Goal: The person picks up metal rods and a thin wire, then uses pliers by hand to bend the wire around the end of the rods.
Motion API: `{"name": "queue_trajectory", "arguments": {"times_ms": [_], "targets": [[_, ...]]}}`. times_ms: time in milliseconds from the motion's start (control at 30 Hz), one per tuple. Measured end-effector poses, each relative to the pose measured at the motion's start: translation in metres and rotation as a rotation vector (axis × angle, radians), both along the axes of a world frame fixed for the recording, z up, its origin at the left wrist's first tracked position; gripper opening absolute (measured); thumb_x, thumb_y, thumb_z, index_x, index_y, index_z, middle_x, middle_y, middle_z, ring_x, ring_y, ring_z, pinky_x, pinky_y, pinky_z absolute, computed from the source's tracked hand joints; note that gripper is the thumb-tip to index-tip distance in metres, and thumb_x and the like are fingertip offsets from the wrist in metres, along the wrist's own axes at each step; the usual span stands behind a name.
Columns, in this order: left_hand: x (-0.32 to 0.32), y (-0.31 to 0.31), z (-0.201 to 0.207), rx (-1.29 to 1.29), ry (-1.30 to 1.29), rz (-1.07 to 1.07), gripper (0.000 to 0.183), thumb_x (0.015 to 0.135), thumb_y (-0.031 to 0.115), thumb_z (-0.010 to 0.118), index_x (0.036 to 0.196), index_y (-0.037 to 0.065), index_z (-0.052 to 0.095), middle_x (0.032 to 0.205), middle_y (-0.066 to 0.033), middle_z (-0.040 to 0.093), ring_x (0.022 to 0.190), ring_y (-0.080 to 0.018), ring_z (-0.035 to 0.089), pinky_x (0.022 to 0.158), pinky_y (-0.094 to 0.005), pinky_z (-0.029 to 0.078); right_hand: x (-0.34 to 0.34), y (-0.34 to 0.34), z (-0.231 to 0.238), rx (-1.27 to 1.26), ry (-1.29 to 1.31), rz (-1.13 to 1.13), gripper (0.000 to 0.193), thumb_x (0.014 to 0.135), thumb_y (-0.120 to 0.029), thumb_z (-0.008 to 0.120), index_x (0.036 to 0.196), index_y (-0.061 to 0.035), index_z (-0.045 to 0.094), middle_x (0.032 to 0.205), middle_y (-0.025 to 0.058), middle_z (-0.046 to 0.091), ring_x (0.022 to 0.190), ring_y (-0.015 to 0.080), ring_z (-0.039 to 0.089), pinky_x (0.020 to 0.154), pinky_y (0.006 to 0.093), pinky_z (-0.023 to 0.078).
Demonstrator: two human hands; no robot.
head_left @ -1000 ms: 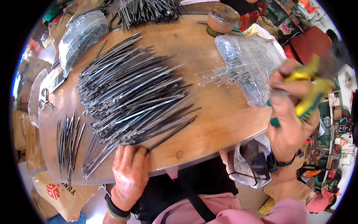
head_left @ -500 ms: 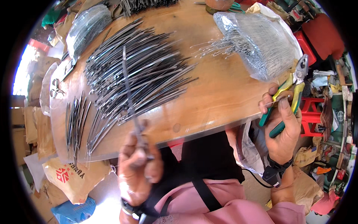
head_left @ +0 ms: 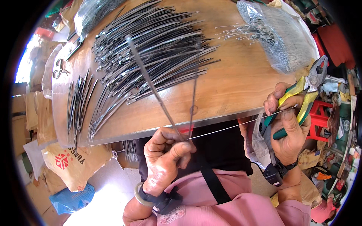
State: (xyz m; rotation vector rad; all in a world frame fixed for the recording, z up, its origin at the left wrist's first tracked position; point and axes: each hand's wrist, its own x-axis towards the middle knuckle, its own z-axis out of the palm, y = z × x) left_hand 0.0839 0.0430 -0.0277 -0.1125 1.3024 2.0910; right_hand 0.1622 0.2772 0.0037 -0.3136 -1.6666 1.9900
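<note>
My left hand (head_left: 164,154) pinches the lower ends of two thin, dark metal strips (head_left: 152,86) that splay upward in a V. At its fingertips is one end of a thin straight wire (head_left: 241,123). The wire's small looped end lies between the thumb and fingers of my right hand (head_left: 290,130). That same hand also holds combination pliers (head_left: 312,81) with yellow and green handles, jaws pointing up and away. Beyond my left hand, a big heap of dark strips (head_left: 151,49) covers the table (head_left: 237,90), with a smaller bunch (head_left: 78,101) to its left.
A clear plastic bag (head_left: 283,41) of looped wires lies at the far right of the table. Another filled bag (head_left: 94,17) sits far left, near several small dark curved pieces (head_left: 59,69). A paper sack (head_left: 75,165) stands below the table's left edge; a red stool (head_left: 320,118) is at right.
My left hand has moved right and toward the wire, its fingers now pinched. Two splayed strips show in it where one blurred strip showed before. My right hand still holds pliers and wire.
</note>
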Motion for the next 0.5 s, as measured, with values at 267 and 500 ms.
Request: {"name": "queue_trajectory", "arguments": {"times_ms": [267,500], "targets": [[-0.013,-0.002,0.003,-0.337,0.244,-0.406,0.010,0.084,-0.006,0.067,0.088,-0.001,0.060,0.075,-0.0094,0.066,0.056,-0.0062,0.052,0.050,-0.0197,0.039,0.009,-0.026,-0.030,0.103,-0.201,0.095,0.014,0.084,-0.007,0.073,0.095,-0.0015,0.067,0.103,0.0107,0.062,0.089,0.0169,0.061,0.078,0.0294,0.048],[-0.020,-0.006,-0.002,-0.239,-0.043,-0.465,0.009,0.088,-0.004,0.064,0.094,0.001,0.059,0.072,-0.0024,0.064,0.060,-0.0023,0.048,0.053,-0.0176,0.036,0.008,-0.038,-0.044,-0.295,-0.288,0.132,0.013,0.084,-0.007,0.074,0.094,-0.0002,0.068,0.103,0.0080,0.065,0.092,0.0120,0.059,0.082,0.0274,0.046]]}}
